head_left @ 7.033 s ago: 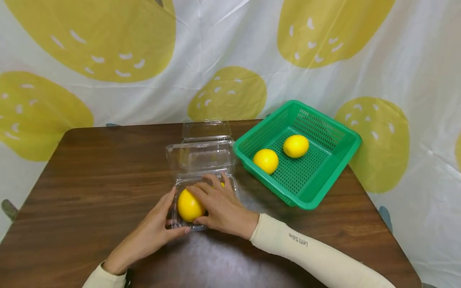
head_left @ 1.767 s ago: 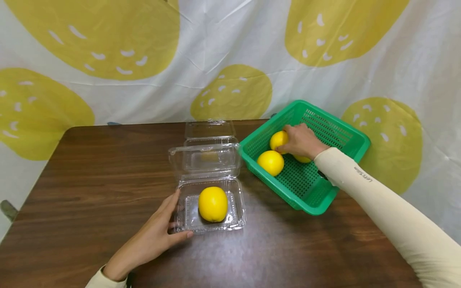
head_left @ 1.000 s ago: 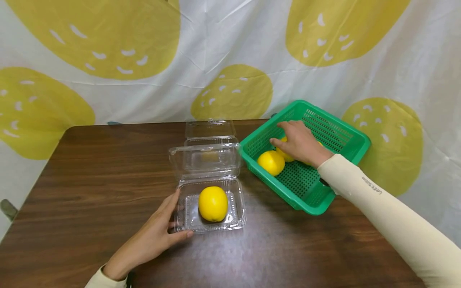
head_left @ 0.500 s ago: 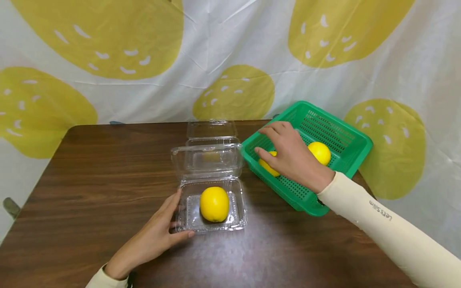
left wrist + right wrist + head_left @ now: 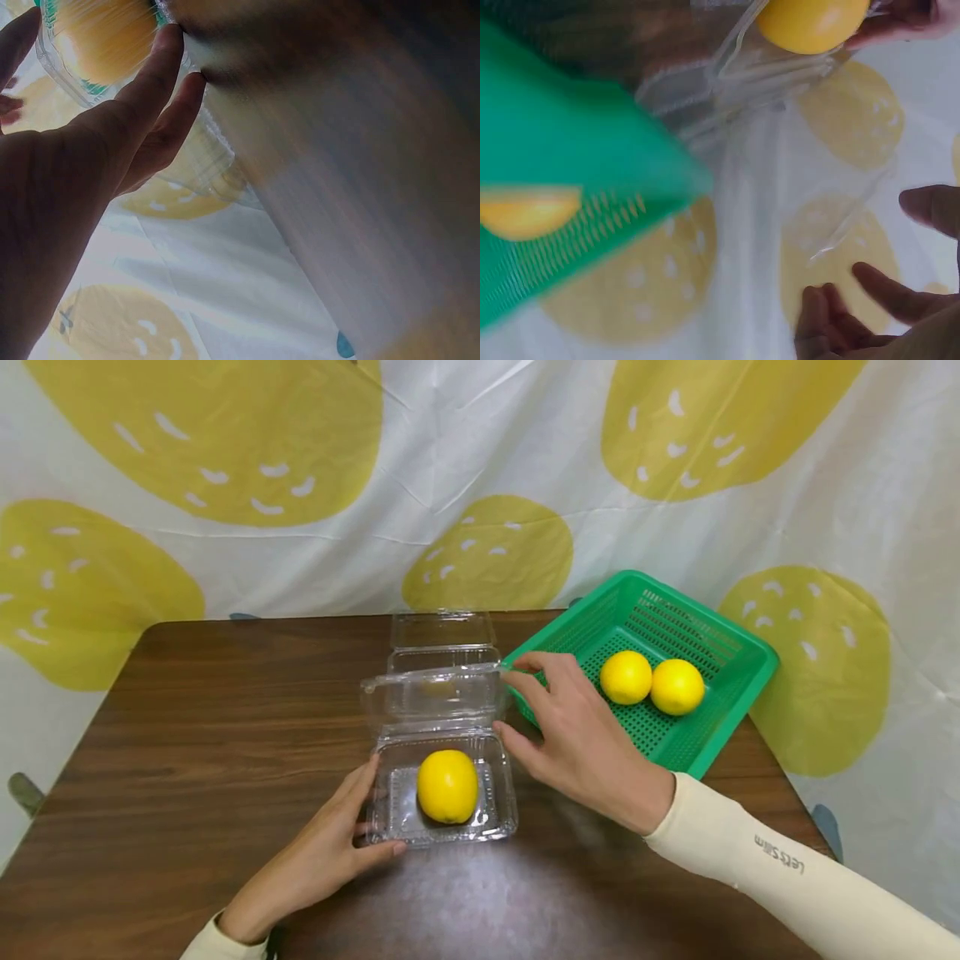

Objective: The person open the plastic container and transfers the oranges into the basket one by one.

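A clear plastic clamshell container [image 5: 408,810] lies with its lid raised, holding one round yellow citrus fruit [image 5: 447,786]. My left hand [image 5: 315,847] rests along its left side, thumb at the front corner and fingers at the side wall. The left wrist view shows these fingers extended by the plastic. My right hand [image 5: 573,739] is at the right edge of the lid [image 5: 438,693], thumb and fingertips apart; the right wrist view shows nothing between them. Two more yellow fruit [image 5: 626,677] sit side by side in the green basket [image 5: 750,652], partly hidden behind the right hand.
Another open clear container [image 5: 442,633] stands behind the first, overlapping its lid in the head view. The green basket is close on the right. A cloth [image 5: 300,568] printed with yellow fruit hangs behind the dark wooden table [image 5: 225,718].
Since seven seconds ago, one fruit has gone from the clamshell to the basket. My right hand has come from the basket to the lid, which tips slightly forward. The left hand stays.
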A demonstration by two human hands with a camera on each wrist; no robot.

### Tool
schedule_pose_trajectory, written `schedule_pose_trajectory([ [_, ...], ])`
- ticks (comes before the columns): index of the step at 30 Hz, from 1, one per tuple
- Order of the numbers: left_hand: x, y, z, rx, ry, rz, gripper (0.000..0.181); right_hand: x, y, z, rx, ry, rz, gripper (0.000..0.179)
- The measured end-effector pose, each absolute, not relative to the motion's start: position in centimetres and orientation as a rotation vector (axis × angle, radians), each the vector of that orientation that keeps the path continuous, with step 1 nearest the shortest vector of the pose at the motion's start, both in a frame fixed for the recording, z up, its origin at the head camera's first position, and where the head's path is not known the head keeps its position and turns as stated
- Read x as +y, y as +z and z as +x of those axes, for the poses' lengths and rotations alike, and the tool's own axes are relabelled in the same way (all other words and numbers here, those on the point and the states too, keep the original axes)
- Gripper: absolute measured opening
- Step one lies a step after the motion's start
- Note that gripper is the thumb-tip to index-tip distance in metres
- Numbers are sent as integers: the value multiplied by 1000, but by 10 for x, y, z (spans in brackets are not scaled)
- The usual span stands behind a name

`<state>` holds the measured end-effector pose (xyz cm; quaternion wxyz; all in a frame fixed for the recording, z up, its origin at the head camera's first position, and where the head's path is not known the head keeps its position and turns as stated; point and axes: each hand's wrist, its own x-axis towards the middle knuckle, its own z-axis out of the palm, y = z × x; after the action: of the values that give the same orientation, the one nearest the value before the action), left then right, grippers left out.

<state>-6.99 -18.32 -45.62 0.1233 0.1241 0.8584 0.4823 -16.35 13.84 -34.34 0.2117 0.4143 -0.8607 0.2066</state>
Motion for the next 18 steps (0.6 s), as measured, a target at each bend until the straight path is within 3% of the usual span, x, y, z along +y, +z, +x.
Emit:
schedule_pose_trajectory([
  [10, -184, -453, -69, 2497, 1445, 383, 116, 132, -357, -142, -2371, 575, 1259, 51],
  [18, -184, -454, -69, 2512, 1411, 355, 117, 126, -367, -133, -2300, 637, 1188, 56],
])
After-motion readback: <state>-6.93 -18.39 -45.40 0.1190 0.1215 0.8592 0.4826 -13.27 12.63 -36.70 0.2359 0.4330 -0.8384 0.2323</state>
